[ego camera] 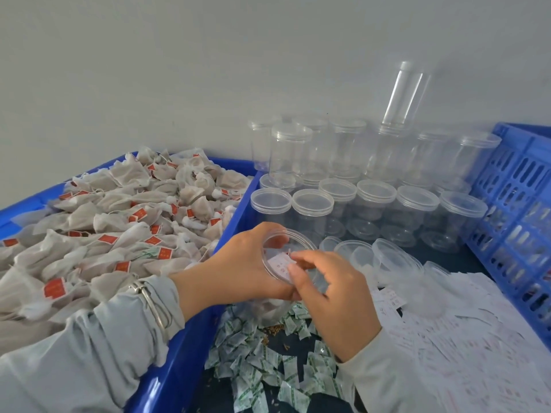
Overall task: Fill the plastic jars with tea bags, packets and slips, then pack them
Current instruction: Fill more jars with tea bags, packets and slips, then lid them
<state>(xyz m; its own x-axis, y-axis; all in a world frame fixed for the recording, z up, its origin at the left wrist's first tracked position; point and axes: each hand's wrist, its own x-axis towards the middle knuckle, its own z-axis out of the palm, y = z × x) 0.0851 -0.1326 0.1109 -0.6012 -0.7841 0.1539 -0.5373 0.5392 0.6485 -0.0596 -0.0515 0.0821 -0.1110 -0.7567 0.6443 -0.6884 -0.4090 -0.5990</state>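
While the left hand [238,263] grips the open jar [278,281] round its rim, tilted toward the person, the right hand [331,296] pinches a slip [281,263] at the mouth, fingertips just inside. Slip looks half in, not yet dropped. Jar already holds tea bags low down, seen through the wall.

Nearest, below both hands: loose packets [268,371], white with green print, scattered on the dark desk [483,257], a few spilled grains among them. Right of the right hand: a spread pile of slips [447,338]. Left of the left hand: blue bin [190,338] heaped with tea bags [119,228]. Just past the hands: loose lids [393,254], then rows of lidded empty jars [366,204], stacked two high at the back, one leaning on top against the wall. Far right: blue crate [518,222].

Risks, my read:
- Slip catches on the rim or sticks to the fingers and comes back out on withdrawal. Thin paper, tight mouth.
- Jar is tilted and held only at the top; a push from the right hand could tip tea bags out onto the packets.
- Can't tell if a packet is in yet; contents are blurred. Capping now may skip it.
- Reaching for a lid could knock the stacked jars; they're light and empty.
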